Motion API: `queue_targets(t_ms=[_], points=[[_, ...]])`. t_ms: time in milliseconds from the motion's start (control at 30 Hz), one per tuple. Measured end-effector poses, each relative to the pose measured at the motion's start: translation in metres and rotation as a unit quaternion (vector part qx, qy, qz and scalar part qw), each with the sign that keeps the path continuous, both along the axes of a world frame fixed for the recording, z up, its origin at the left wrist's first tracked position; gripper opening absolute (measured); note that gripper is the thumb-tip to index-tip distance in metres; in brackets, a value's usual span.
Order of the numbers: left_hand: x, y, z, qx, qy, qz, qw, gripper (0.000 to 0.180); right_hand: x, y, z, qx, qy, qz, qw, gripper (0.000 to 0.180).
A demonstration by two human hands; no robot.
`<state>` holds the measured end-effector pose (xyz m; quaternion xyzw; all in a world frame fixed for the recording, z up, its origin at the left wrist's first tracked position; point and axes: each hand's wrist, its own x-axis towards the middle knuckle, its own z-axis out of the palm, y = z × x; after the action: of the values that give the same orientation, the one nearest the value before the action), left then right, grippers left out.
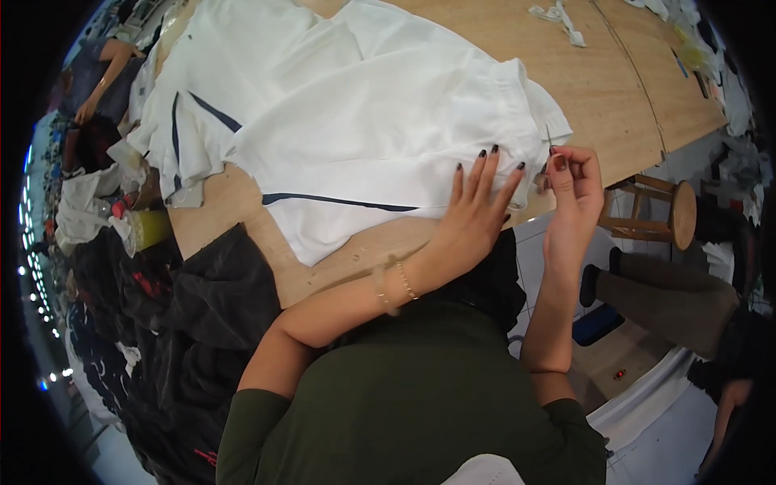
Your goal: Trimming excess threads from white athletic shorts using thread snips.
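White shorts with dark navy side stripes and a gathered waistband lie across the table, legs toward the left. My left hand rests flat on them near the waistband, fingers spread. At the waistband's right edge, my right hand is closed in a pinch. A thin, pointed metal tool sticks up from its thumb and fingertips; its exact kind is too small to make out. More white fabric lies beneath and beyond the shorts.
The wooden table carries white scraps at its far side. Dark garments are heaped at the left, near a yellow container. A wooden stool stands right. Other people sit at the far left and right.
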<state>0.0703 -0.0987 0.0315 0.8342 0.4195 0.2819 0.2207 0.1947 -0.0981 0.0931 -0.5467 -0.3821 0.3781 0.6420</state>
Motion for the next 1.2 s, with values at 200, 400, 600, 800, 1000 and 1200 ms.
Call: queue_targets(t_ms=[200, 400, 600, 800, 1000, 1200], points=[[-0.019, 0.004, -0.021, -0.055, -0.060, -0.080, 0.993, 0.058, 0.004, 0.040, -0.067, -0.026, 0.253, 0.155, 0.955, 0.015], [-0.089, 0.024, -0.037, -0.115, -0.170, 0.145, 0.968, 0.029, 0.017, 0.040, -0.095, -0.002, 0.279, 0.171, 0.945, 0.017], [-0.086, 0.038, -0.031, -0.096, -0.109, 0.163, 0.976, 0.024, 0.017, 0.039, -0.092, -0.013, 0.270, 0.175, 0.947, 0.021], [-0.086, 0.039, -0.039, 0.014, -0.055, 0.149, 0.987, 0.014, 0.015, 0.036, -0.082, -0.036, 0.265, 0.157, 0.951, 0.023], [-0.084, 0.038, -0.041, 0.052, -0.068, 0.176, 0.981, 0.011, -0.008, 0.040, -0.058, -0.047, 0.064, 0.149, 0.986, 0.016], [-0.087, 0.037, -0.037, 0.011, -0.082, 0.185, 0.979, 0.011, -0.036, 0.055, -0.039, 0.029, -0.471, 0.164, 0.866, 0.011]])
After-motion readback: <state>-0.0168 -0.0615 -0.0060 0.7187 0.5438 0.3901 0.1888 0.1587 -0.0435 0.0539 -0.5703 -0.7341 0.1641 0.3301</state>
